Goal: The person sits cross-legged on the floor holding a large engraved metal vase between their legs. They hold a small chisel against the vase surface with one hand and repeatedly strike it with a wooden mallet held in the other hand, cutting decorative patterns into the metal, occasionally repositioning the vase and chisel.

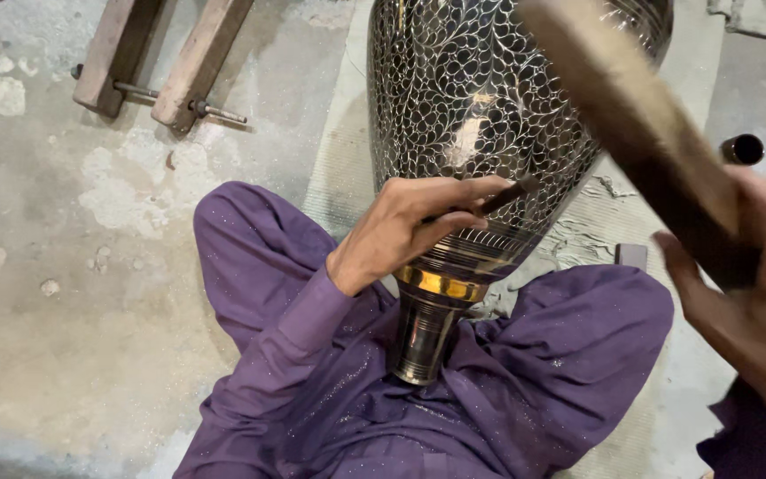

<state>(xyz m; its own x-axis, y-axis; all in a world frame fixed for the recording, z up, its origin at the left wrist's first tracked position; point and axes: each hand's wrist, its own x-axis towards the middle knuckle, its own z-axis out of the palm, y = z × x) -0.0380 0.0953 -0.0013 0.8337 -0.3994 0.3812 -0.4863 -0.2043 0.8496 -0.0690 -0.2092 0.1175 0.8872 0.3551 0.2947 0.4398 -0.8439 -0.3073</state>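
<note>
Seated cross-legged on concrete floor (64, 355), purple trousers (525, 381) spread to either side.

Large engraved metal vase (472, 115) lying tilted between knees, narrow foot toward lap, body running up and away. Surface dark with fine silvery leaf-and-scale pattern; plain banded rings and a gold collar (441, 284) just below the left fingers, polished foot (423, 341) lower still, resting against the trousers.

Left hand (410, 226) laid on lower body of vase, fingers (454, 191) curled and pressed together, pinching a thin dark chisel (507, 195). Chisel tip just beyond fingertips, touching vase surface.

Right hand (755, 302) raised, well apart from left fingers and to their right, wrapped shut around a wooden mallet (640, 124). Mallet blurred, angled up across right side of vase.

Woven mat (347, 151) under vase, showing to the left of the left fingers. Small dark tube (743, 149) on floor just above right fingers. Two wooden blocks (157, 53) joined by a metal rod, far up and left of left fingers.
</note>
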